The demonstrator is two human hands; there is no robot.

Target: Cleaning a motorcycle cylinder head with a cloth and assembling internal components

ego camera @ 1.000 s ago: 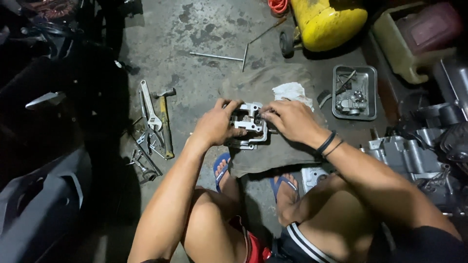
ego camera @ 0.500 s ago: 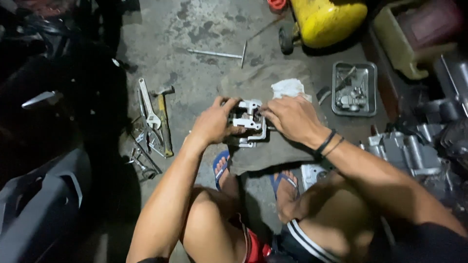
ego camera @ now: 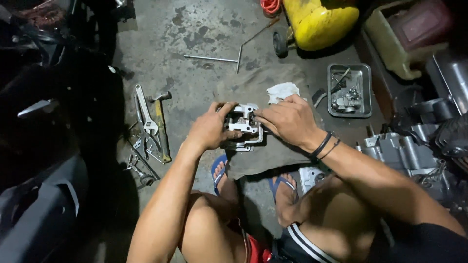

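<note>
A: What do the two hands hold?

B: The left hand (ego camera: 210, 129) clasps the left side of a grey metal engine part (ego camera: 242, 125), fingers curled over its top edge. The right hand (ego camera: 288, 119) covers the part's right side, its fingertips pinched together on a small fitting at the top; what they pinch is too small to tell.

A: Where is the part?

B: Between the hands, held just above a drab cloth (ego camera: 265, 92) spread on the concrete floor (ego camera: 195, 29). Whether its underside touches the cloth cannot be told.

A: And close about it?

B: A crumpled white rag (ego camera: 282, 91) lies on the cloth just beyond the right hand. The person's feet in blue sandals (ego camera: 218, 168) rest at the cloth's near edge.

A: Farther out?

B: To the left lie loose tools: an adjustable wrench (ego camera: 144, 111), a hammer (ego camera: 162, 127) and smaller spanners. A T-handle wrench (ego camera: 217, 59) lies beyond the cloth. To the right stands a metal tray (ego camera: 366, 90) of small parts, with a yellow tank (ego camera: 321, 19) on wheels behind it and a grey engine casing (ego camera: 404, 151) by the right forearm.
</note>
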